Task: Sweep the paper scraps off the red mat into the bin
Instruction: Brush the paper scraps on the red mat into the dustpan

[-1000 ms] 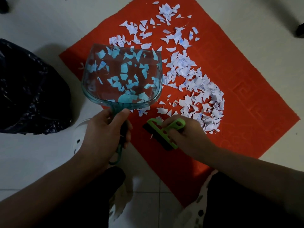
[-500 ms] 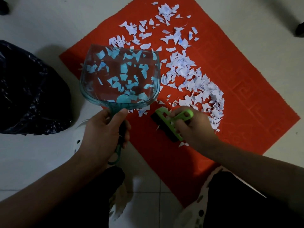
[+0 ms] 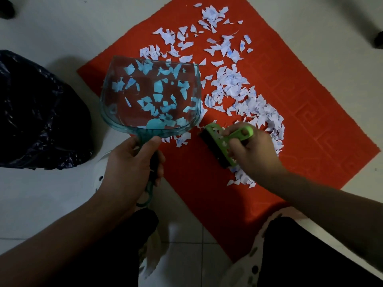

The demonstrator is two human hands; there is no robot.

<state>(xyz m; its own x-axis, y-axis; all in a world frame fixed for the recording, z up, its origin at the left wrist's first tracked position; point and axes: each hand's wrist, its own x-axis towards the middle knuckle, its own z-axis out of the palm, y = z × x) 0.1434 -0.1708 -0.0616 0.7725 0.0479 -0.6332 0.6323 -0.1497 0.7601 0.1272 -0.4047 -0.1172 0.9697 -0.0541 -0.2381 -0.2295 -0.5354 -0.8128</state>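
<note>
Brush [image 3: 218, 142] in right hand [image 3: 255, 154] moved up mat [image 3: 310, 96] nearer dustpan [image 3: 149, 96]; scraps [image 3: 240, 179] now beneath wrist.

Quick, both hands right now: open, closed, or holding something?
The left hand is closed, holding the dustpan by its handle.
The right hand is closed, holding the brush by its green handle.

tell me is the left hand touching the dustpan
Touching. The head view shows the left hand with thumb and fingers wrapped round the handle of the dustpan.
</note>
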